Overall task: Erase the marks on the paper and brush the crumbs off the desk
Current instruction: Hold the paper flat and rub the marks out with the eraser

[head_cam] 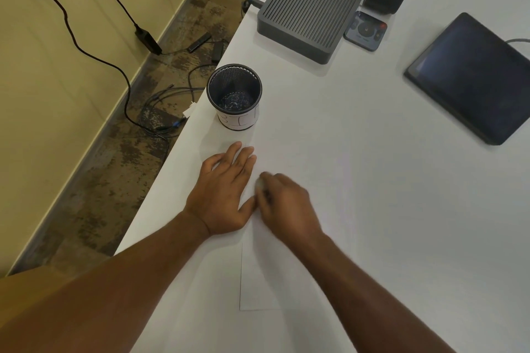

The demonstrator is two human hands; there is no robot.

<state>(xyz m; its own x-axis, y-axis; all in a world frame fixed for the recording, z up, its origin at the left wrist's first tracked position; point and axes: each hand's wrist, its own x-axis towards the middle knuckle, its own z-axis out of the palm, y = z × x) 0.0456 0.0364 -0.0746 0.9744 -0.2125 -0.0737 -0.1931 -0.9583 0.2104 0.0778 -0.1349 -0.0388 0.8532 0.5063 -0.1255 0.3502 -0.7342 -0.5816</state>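
A white sheet of paper (pixel 315 180) lies on the white desk (pixel 401 209), its edges faint against the surface. My left hand (pixel 225 195) rests flat with fingers spread on the paper's left edge. Just to its right, my right hand (pixel 286 206) is closed around a small pale eraser (pixel 260 183), whose tip shows at my fingertips and touches the paper. My right hand is blurred. I cannot make out marks or crumbs on the sheet.
A black mesh pen cup (pixel 234 94) stands near the desk's left edge, beyond my left hand. Further back are a ribbed grey box (pixel 309 8), a small remote (pixel 365 30) and a dark tablet (pixel 473 77). Cables lie on the floor (pixel 160 106) at left.
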